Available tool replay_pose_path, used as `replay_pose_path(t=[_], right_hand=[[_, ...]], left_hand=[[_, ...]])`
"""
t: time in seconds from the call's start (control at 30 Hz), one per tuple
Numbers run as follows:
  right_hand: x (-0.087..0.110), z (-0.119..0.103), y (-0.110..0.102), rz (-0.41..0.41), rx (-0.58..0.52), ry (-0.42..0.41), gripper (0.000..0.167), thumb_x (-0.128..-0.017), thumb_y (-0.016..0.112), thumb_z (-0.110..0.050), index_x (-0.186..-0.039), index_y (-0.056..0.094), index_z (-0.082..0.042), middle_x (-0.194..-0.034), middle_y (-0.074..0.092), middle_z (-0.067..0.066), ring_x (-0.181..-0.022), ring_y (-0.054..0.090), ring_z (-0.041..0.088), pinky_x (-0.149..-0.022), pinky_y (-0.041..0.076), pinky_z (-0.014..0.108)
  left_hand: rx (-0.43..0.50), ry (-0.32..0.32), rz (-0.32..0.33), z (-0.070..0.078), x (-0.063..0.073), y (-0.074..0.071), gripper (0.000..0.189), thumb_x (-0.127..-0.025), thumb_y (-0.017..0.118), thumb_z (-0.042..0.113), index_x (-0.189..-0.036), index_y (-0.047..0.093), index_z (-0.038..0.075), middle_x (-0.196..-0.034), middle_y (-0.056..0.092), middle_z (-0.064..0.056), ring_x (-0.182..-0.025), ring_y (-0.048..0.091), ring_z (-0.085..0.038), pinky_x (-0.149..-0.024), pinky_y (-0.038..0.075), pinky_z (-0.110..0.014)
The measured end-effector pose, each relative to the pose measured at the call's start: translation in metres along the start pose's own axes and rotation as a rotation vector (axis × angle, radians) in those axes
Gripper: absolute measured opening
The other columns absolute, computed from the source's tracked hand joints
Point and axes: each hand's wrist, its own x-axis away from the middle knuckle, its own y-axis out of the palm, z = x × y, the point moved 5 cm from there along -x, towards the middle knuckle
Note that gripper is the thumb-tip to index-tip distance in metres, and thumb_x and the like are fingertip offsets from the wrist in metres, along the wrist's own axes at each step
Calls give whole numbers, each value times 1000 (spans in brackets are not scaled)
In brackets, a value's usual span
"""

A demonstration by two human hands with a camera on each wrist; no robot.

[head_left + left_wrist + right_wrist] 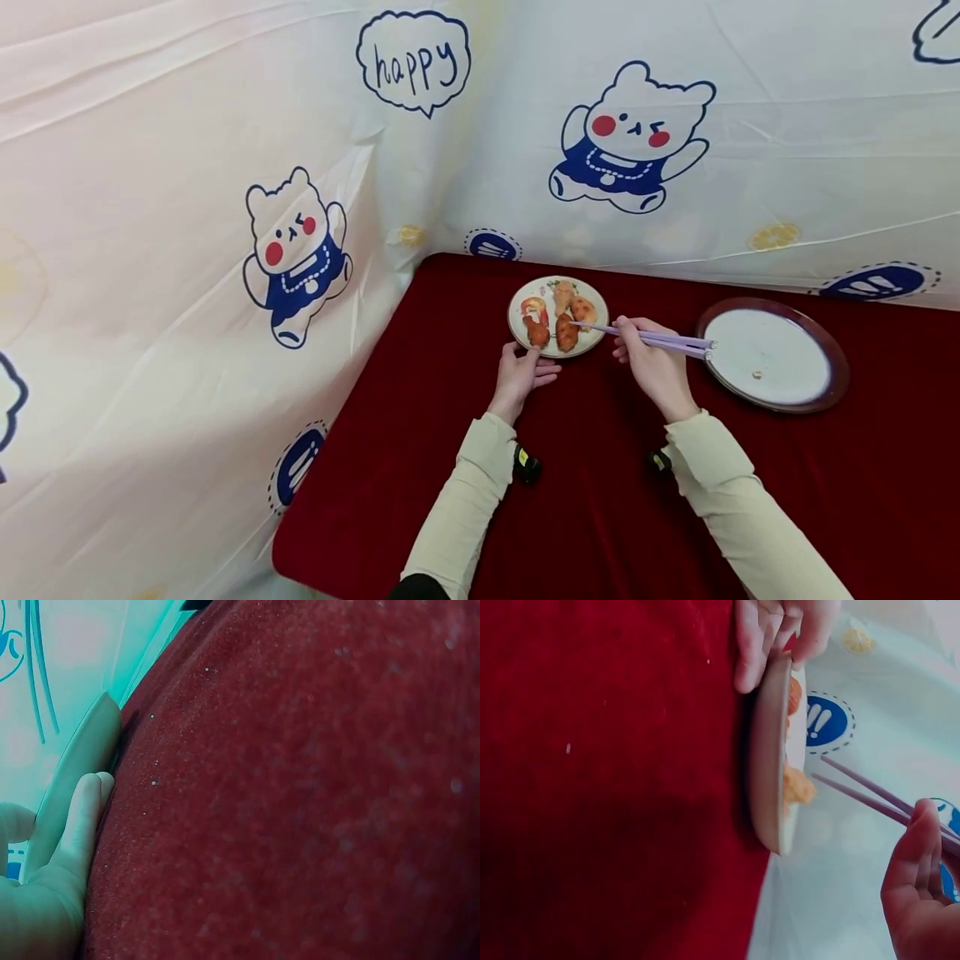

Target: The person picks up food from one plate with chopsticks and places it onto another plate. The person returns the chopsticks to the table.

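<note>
A small round plate [517,321] near the back of the table bears several pieces of fried food. Among them are a brown piece [567,332] and a drumstick-like piece [537,332]. At its near rim my left hand [517,379] holds the plate, thumb over the edge and fingers along the outer side; the left wrist view shows this hand [56,877] against the plate's side [79,765]. My right hand [654,367] grips a pair of light purple chopsticks [671,339]. Their slightly parted tips are over the food, apart from it in the right wrist view.
To the right lies a larger white plate with a brown rim [838,367], with a small brown crumb [757,375] on it. A dark red cloth [450,417] covers the table. White printed sheeting [510,125] hangs behind and to the left.
</note>
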Motion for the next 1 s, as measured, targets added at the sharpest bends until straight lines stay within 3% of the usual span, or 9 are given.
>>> replay_pose_path(t=[0.23,0.43,0.6,0.83,1.0], right_hand=[[-14,9,8,37,-133,115,47,-99,50,-40,-112,68,2,-84,65,8,-62,63,1,-61,59,19],[-24,17,18,70,-243,211,44,-99,51,-39,-112,67,1,-75,64,-4,-61,63,0,-61,58,16],[-29,21,24,97,-231,245,43,-99,50,-37,-111,68,0,-70,62,-9,-60,62,1,-62,58,17],[-40,18,30,78,-171,267,47,-99,48,-43,-112,67,-2,-89,65,12,-64,64,5,-62,59,20],[-46,15,35,75,-179,313,42,-99,49,-44,-107,67,-7,-88,64,9,-66,65,9,-65,60,24]], left_hand=[[-5,6,-1,0,-1,1,55,-102,47,24,-147,20,7,-111,66,-24,-96,71,-30,-81,61,-34],[0,5,3,0,-2,1,56,-102,47,24,-148,20,7,-107,68,-22,-92,72,-27,-79,62,-33],[-7,-7,10,1,-1,0,58,-102,47,23,-149,17,7,-106,69,-20,-91,72,-26,-78,62,-32],[-4,-8,11,1,1,-1,58,-102,47,22,-149,16,7,-106,68,-20,-91,72,-27,-78,62,-33],[0,-11,12,1,1,-2,59,-102,47,22,-150,16,7,-105,68,-20,-90,72,-27,-77,62,-33]])
